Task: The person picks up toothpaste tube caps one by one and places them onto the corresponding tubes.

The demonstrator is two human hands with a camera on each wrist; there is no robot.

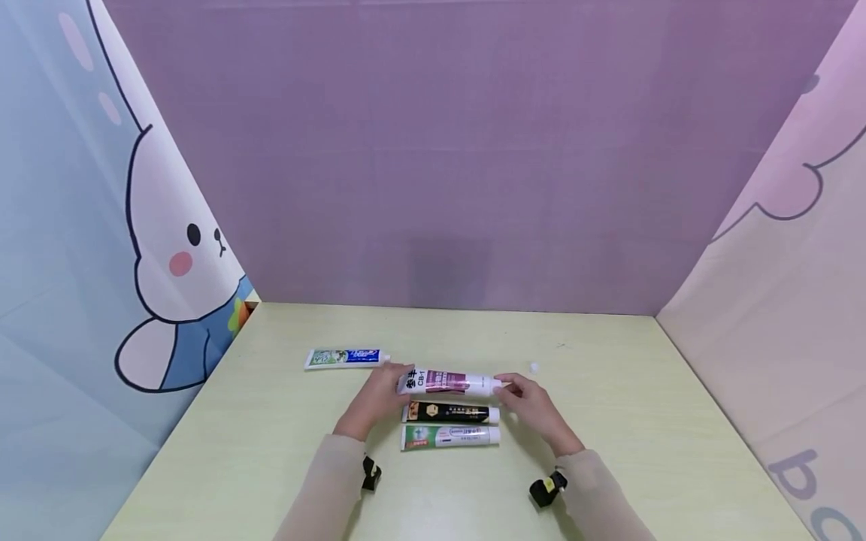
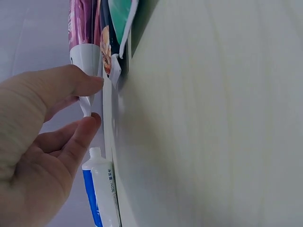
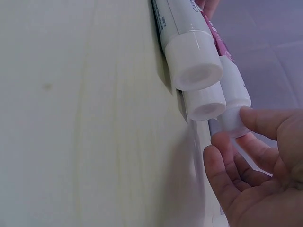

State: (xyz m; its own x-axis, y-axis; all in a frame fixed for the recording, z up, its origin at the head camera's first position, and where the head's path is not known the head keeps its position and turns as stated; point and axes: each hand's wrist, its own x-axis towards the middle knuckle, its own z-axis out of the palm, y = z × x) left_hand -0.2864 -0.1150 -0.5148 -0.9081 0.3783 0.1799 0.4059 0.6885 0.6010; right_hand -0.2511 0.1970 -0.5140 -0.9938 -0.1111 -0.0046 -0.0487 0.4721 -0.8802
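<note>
A white and purple toothpaste tube [image 1: 446, 382] lies across between both hands, behind two others. My left hand [image 1: 379, 394] pinches its flat end between thumb and fingers, as the left wrist view shows at the flat end [image 2: 87, 105]. At the other end, my right hand [image 1: 531, 406] has thumb and fingers around the white cap [image 3: 233, 122]. Just in front lie a black toothpaste tube [image 1: 452, 412] and a green and white toothpaste tube [image 1: 449, 436], their caps pointing right. Beyond the left hand lies a blue and green toothpaste tube [image 1: 346, 358], its bare nozzle [image 2: 95, 152] showing.
A small white cap [image 1: 534, 367] sits on the pale wooden table [image 1: 609, 451] beyond the right hand. A purple cloth screen [image 1: 446, 150] closes off the back, with printed cloths at both sides. Each wrist wears a small black camera.
</note>
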